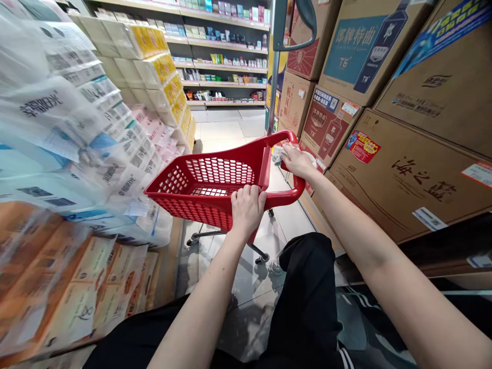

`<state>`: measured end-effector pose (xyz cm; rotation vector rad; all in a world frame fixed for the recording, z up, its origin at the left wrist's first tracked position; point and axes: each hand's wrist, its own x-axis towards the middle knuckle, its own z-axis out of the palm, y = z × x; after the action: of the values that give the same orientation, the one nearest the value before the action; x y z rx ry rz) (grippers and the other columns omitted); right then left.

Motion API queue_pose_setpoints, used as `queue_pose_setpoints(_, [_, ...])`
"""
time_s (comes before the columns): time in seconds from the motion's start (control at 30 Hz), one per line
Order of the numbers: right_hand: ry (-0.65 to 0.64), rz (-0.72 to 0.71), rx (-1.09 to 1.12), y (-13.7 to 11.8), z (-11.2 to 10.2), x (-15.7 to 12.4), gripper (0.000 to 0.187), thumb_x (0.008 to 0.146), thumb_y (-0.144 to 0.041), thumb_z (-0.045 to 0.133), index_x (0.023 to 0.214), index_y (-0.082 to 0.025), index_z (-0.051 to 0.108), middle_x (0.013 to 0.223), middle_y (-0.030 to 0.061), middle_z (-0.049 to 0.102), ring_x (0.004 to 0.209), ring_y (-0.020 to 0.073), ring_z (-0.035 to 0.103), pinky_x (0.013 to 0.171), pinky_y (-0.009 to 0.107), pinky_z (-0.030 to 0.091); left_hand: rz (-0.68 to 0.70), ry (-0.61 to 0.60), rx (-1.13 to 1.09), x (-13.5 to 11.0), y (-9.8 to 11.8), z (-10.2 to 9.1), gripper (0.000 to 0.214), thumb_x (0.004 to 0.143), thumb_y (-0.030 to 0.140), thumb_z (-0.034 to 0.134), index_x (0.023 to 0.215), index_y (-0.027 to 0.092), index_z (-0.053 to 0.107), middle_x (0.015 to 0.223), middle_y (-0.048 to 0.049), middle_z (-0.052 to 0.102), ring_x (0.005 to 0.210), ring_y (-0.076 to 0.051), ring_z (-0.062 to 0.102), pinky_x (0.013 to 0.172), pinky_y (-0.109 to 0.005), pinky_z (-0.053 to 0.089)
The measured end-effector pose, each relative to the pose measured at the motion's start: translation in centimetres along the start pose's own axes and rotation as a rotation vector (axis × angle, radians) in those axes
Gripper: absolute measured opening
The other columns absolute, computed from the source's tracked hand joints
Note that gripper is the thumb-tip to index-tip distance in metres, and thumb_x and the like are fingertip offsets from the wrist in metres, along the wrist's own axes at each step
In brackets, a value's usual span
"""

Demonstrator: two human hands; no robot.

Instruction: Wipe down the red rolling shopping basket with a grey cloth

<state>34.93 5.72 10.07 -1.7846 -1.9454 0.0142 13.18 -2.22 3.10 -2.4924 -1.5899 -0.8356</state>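
A red plastic shopping basket (209, 182) on a wheeled metal frame stands tilted in the aisle ahead of me. My left hand (248, 207) is closed around the basket's near rim. My right hand (295, 161) presses a pale grey cloth (277, 152) against the red handle bar on the basket's right side, fingers curled over the cloth. A grey upright handle pole (273, 87) rises behind the basket. Nothing lies in the basket that I can see. My knee in black trousers is raised below the basket.
Wrapped tissue packs (77, 128) are stacked high on the left. Brown cardboard cartons (403, 169) are piled on the right. A narrow tiled aisle (226, 130) runs ahead to shelves of small goods (226, 61) at the back.
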Motion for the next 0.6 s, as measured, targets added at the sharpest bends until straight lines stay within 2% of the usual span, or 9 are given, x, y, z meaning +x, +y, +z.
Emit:
queue_pose_setpoints(0.13, [-0.082, 0.005, -0.032, -1.5, -0.8, -2.5, 0.035, 0.099, -0.031, 0.041, 0.126, -0.018, 0.058, 0.128, 0.0122, 0.066, 0.119, 0.0299, 0.061, 0.104, 0.045, 0.043, -0.018, -0.023, 0.042, 0.1, 0.4, -0.3, 0.043, 0.102, 0.045, 0.021, 0.102, 0.02, 0.056, 0.099, -0.0108, 0.061, 0.094, -0.026, 0.054, 0.089, -0.042, 0.035])
queue_pose_setpoints(0.23, [-0.087, -0.009, 0.001, -1.6, -1.2, -2.9, 0.034, 0.1, -0.03, 0.041, 0.127, -0.018, 0.057, 0.129, 0.0111, 0.066, 0.119, 0.0286, 0.06, 0.102, 0.043, 0.044, 0.004, -0.025, 0.024, 0.0, 0.0, -0.6, 0.044, 0.102, 0.045, 0.019, 0.101, 0.02, 0.055, 0.099, -0.01, 0.061, 0.095, -0.026, 0.054, 0.091, -0.041, 0.035])
queue_pose_setpoints(0.4, [-0.052, 0.033, 0.005, -0.9, -1.2, -1.0, 0.032, 0.101, -0.029, 0.037, 0.118, -0.018, 0.061, 0.128, 0.0118, 0.066, 0.116, 0.0265, 0.061, 0.096, 0.037, 0.045, 0.064, -0.049, 0.0, -0.1, -0.6, -0.6, 0.045, 0.102, 0.046, 0.02, 0.104, 0.02, 0.057, 0.102, -0.0107, 0.061, 0.098, -0.026, 0.053, 0.092, -0.04, 0.035])
queue_pose_setpoints(0.6, [-0.002, 0.16, -0.046, 0.5, -0.2, 1.9, 0.035, 0.102, -0.032, 0.033, 0.118, -0.017, 0.061, 0.117, 0.0141, 0.07, 0.108, 0.0284, 0.063, 0.088, 0.035, 0.046, 0.124, -0.055, -0.039, -0.4, -0.6, -0.2, 0.047, 0.101, 0.048, 0.026, 0.121, 0.018, 0.055, 0.11, -0.0118, 0.062, 0.103, -0.027, 0.053, 0.097, -0.042, 0.035])
